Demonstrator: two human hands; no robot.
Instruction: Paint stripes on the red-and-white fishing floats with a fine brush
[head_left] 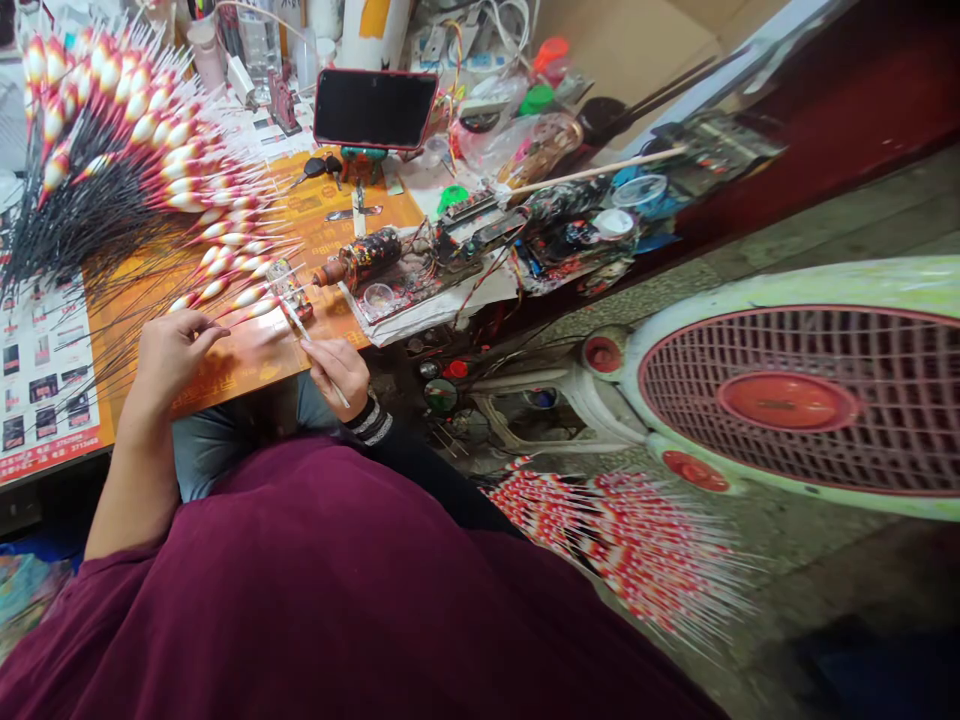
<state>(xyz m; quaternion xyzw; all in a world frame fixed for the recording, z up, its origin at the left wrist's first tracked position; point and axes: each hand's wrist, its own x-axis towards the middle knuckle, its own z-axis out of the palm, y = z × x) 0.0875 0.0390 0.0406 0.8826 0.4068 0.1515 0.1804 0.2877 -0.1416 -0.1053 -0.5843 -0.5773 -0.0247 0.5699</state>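
At the table's front edge, my left hand [171, 352] is closed, thumb and forefinger pinched at the pointed end of a fishing float [259, 309] with a white, yellow and red body. My right hand [341, 370] grips a thin, pale stick-like tool [298, 322], slanting up toward the float; whether it has a brush tip I cannot tell. Just beyond the tool sits a small paint-spotted block [291, 290]. Many similar floats [180, 170] with dark stems lie fanned out to the left and behind my left hand.
A phone [375, 108] stands on a holder behind keys [319, 168]. Right of the block lies a paint-stained cylindrical device [371, 255], with wires and a small clear cup [379, 297]. A fan [787, 400] and bundled floats [652, 545] are on the floor at right.
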